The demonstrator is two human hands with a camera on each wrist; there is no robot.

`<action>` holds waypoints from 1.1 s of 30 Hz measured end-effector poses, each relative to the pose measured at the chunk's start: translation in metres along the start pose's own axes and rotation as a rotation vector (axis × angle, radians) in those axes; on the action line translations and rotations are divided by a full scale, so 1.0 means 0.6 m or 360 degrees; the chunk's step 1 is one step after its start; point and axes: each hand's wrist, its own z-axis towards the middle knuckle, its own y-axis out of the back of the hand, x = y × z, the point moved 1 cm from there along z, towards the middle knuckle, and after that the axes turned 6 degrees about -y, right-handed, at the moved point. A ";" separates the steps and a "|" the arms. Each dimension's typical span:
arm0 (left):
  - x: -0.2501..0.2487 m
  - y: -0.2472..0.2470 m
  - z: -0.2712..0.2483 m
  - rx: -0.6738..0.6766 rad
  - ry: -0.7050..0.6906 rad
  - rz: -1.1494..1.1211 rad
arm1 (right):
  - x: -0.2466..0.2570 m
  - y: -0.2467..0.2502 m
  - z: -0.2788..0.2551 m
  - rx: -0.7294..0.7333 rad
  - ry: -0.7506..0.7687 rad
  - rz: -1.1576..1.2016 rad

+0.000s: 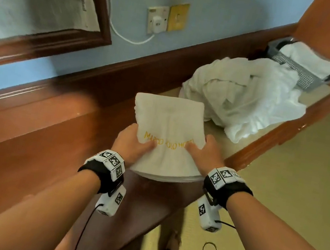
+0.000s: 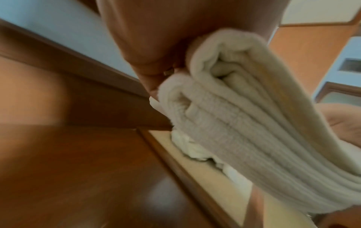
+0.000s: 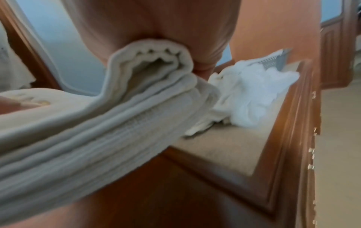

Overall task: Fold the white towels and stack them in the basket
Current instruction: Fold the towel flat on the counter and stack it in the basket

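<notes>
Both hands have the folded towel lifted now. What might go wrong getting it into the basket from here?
The folded towel is held only at its near edge by the left hand and right hand, so the layers could sag or splay open. The loose pile of towels lies between it and the basket, so it may snag. The basket already holds a towel and sits at the desk's far end, so a crooked landing could tip the stack.
</notes>
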 end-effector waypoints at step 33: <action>-0.824 -0.857 0.577 0.0743 -0.0935 0.0062 | -0.504 0.938 0.513 -0.0928 -0.0382 -0.0117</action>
